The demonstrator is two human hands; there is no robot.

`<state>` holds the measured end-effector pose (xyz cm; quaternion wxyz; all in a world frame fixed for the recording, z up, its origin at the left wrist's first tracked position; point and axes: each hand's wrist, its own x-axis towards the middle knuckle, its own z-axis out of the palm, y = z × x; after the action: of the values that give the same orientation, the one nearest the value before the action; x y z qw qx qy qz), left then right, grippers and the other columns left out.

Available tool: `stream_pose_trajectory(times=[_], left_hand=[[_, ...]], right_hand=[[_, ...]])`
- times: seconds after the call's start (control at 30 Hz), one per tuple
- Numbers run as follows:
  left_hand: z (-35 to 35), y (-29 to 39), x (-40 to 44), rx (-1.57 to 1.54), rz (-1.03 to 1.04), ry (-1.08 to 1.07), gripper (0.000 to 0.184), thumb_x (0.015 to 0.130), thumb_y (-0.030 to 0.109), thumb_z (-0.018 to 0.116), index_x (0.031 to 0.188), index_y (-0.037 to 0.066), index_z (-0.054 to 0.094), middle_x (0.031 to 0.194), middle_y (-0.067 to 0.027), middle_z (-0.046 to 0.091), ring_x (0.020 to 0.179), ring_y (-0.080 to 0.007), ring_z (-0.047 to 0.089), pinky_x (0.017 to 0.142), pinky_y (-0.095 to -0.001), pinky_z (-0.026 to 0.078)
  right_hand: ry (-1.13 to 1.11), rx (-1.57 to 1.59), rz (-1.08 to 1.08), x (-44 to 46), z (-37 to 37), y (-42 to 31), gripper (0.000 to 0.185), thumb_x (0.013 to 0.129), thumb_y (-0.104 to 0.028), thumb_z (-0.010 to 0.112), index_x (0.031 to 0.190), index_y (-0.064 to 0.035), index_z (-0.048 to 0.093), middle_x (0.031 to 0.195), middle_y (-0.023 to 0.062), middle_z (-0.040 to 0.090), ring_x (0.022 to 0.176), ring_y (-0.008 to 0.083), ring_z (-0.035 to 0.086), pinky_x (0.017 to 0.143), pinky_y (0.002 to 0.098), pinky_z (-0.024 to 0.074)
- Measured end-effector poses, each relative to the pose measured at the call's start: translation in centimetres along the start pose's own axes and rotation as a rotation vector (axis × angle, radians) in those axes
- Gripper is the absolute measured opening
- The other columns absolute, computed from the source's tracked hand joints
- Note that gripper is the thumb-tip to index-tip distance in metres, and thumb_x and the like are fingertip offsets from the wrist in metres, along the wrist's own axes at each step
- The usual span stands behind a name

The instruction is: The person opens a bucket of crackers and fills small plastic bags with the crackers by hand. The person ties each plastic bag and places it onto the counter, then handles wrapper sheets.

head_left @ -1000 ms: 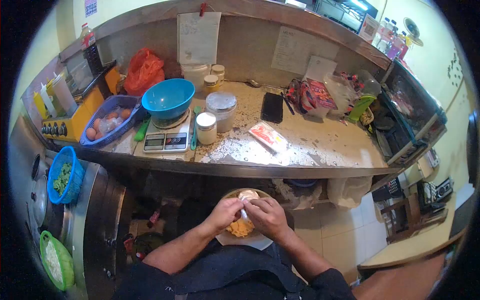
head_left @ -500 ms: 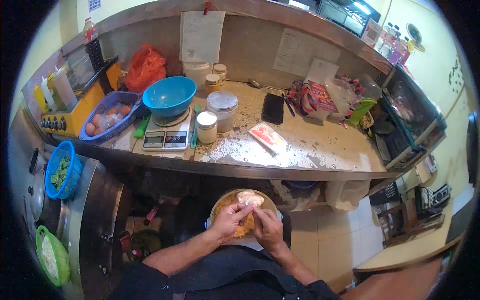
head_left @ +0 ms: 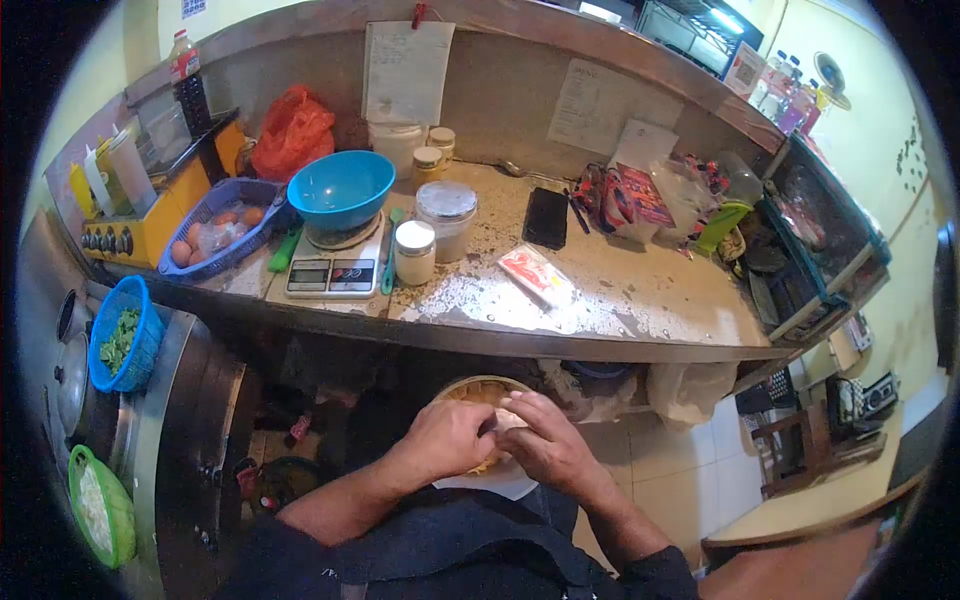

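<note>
Both hands meet above a round tub [head_left: 482,379] in front of my body, with yellow-orange food just visible inside. My left hand [head_left: 447,436] has its fingers curled together at a small plastic bag [head_left: 509,419] of pale contents. Around the bag's other side, my right hand [head_left: 548,440] closes with bent fingers. Most of the bag is covered by the fingers. A white surface [head_left: 510,484] shows below the tub, close to my dark apron.
On the counter stand a blue bowl [head_left: 341,190] on a kitchen scale [head_left: 333,276], lidded jars [head_left: 415,254], a phone [head_left: 545,218] and a white-and-red packet [head_left: 536,275]. Left are an egg basket [head_left: 218,262], a blue basket of greens [head_left: 127,335] and a green basket [head_left: 122,510].
My hands have come up and closer around the bag, which was bulging above the fingertips before and is now mostly covered. The view has shifted very slightly.
</note>
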<state>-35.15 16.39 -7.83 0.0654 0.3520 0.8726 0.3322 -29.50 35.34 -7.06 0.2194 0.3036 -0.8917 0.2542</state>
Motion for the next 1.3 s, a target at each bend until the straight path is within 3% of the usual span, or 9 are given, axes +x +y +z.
stream_pose_trajectory(times=[0.1, 0.2, 0.43, 0.53, 0.63, 0.87, 0.97, 1.17, 1.3], left_hand=[[-1.3, 0.5, 0.7, -0.092, 0.104, 0.066, 0.018, 0.079, 0.019, 0.065, 0.088, 0.003, 0.064, 0.081, -0.0145, 0.067, 0.076, -0.0309, 0.066, 0.068, -0.0400, 0.051], [-2.2, 1.0, 1.2, -0.468, 0.055, 0.098, 0.015, 0.078, 0.016, 0.063, 0.084, 0.002, 0.061, 0.079, -0.0164, 0.063, 0.075, -0.0356, 0.062, 0.070, -0.0437, 0.048], [-3.2, -1.1, 2.2, -0.020, 0.530, 0.154, 0.014, 0.076, 0.010, 0.067, 0.088, 0.005, 0.060, 0.086, -0.0099, 0.061, 0.082, -0.0289, 0.058, 0.075, -0.0383, 0.045], [-3.7, -1.5, 2.7, 0.104, 0.701, 0.209, 0.015, 0.075, 0.011, 0.065, 0.087, 0.006, 0.059, 0.084, -0.0068, 0.058, 0.081, -0.0256, 0.056, 0.074, -0.0369, 0.044], [-4.0, -1.9, 3.1, 0.180, 0.772, 0.262, 0.018, 0.072, 0.012, 0.064, 0.088, 0.006, 0.059, 0.086, -0.0061, 0.059, 0.084, -0.0248, 0.057, 0.078, -0.0369, 0.045], [-3.4, -3.0, 2.8, 0.177, 0.868, 0.344, 0.020, 0.070, 0.013, 0.064, 0.088, 0.005, 0.063, 0.090, -0.0056, 0.062, 0.086, -0.0231, 0.060, 0.076, -0.0361, 0.048], [-3.2, -3.2, 2.8, 0.156, 0.848, 0.325, 0.021, 0.069, 0.012, 0.066, 0.089, 0.005, 0.064, 0.090, -0.0053, 0.063, 0.084, -0.0230, 0.060, 0.076, -0.0355, 0.049], [-2.5, -2.8, 3.6, 0.008, 0.729, 0.229, 0.022, 0.073, 0.013, 0.071, 0.092, 0.004, 0.066, 0.087, -0.0065, 0.065, 0.083, -0.0242, 0.062, 0.076, -0.0357, 0.049], [-1.9, -2.5, 4.0, -0.272, 0.458, 0.063, 0.017, 0.077, 0.011, 0.072, 0.092, 0.002, 0.066, 0.088, -0.0095, 0.067, 0.080, -0.0266, 0.063, 0.075, -0.0358, 0.050]], right_hand=[[0.046, 0.131, 0.094, 0.0, 0.8, 0.7, 0.025, 0.073, -0.009, 0.071, 0.096, -0.0057, 0.061, 0.112, 0.0131, 0.061, 0.104, 0.0330, 0.059, 0.091, 0.0422, 0.0471], [0.143, 0.221, 0.162, 0.4, 1.2, 0.8, 0.025, 0.075, -0.007, 0.072, 0.096, -0.0051, 0.059, 0.110, 0.0141, 0.062, 0.101, 0.0326, 0.060, 0.088, 0.0410, 0.0484], [0.075, 0.337, 0.355, 1.5, 0.3, 0.2, 0.020, 0.080, -0.011, 0.071, 0.096, -0.0042, 0.060, 0.093, 0.0140, 0.064, 0.086, 0.0286, 0.062, 0.076, 0.0339, 0.0498], [0.026, 0.531, 0.533, 1.2, 0.9, 0.4, 0.015, 0.085, -0.011, 0.069, 0.093, -0.0033, 0.058, 0.089, 0.0061, 0.064, 0.079, 0.0134, 0.059, 0.073, 0.0267, 0.0471], [0.151, 1.201, 0.693, 0.4, 3.7, 1.7, 0.011, 0.087, -0.011, 0.068, 0.090, -0.0051, 0.059, 0.086, 0.0011, 0.062, 0.079, 0.0090, 0.057, 0.070, 0.0245, 0.0470], [0.261, 1.744, 0.867, -1.9, 7.2, 1.9, 0.011, 0.086, -0.011, 0.069, 0.089, -0.0036, 0.062, 0.090, 0.0027, 0.064, 0.085, 0.0094, 0.059, 0.078, 0.0244, 0.0478], [0.304, 1.414, 0.909, -1.4, 6.1, 1.1, 0.009, 0.087, -0.010, 0.068, 0.089, -0.0010, 0.066, 0.097, 0.0071, 0.067, 0.092, 0.0112, 0.061, 0.080, 0.0257, 0.0481], [0.299, 0.501, 0.605, -0.3, 3.3, -0.4, 0.013, 0.085, -0.009, 0.068, 0.091, 0.0019, 0.068, 0.107, 0.0143, 0.068, 0.102, 0.0194, 0.061, 0.090, 0.0319, 0.0461], [0.241, 0.519, 0.625, -0.2, 2.4, -0.1, 0.013, 0.083, -0.011, 0.070, 0.091, -0.0003, 0.069, 0.112, 0.0153, 0.065, 0.106, 0.0199, 0.060, 0.093, 0.0339, 0.0451]])
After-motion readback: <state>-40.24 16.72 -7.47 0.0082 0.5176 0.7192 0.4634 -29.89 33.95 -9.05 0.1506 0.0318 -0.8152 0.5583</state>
